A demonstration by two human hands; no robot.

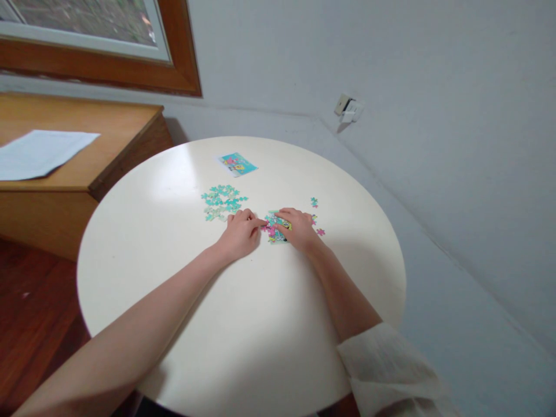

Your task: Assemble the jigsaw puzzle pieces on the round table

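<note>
A partly joined jigsaw puzzle (278, 222), teal, pink and yellow, lies on the round white table (243, 324). My left hand (240, 234) is at its left edge, fingers curled, with thumb and forefinger closed on a small pink puzzle piece (263, 227). The fingertips partly cover that piece, and it touches or nearly touches the joined part. Over the puzzle's right side rests my right hand (299, 227), thumb and fingers apart, hiding some of the picture beneath. Several loose pieces (320, 231) lie just right of this hand.
A pile of teal puzzle pieces (223, 200) spreads beyond my left hand. Farther back lies a small picture card (238, 164). Two joined teal pieces (314, 202) sit at the right. White paper (46, 152) rests on a wooden cabinet (125, 124) at the left; walls stand behind.
</note>
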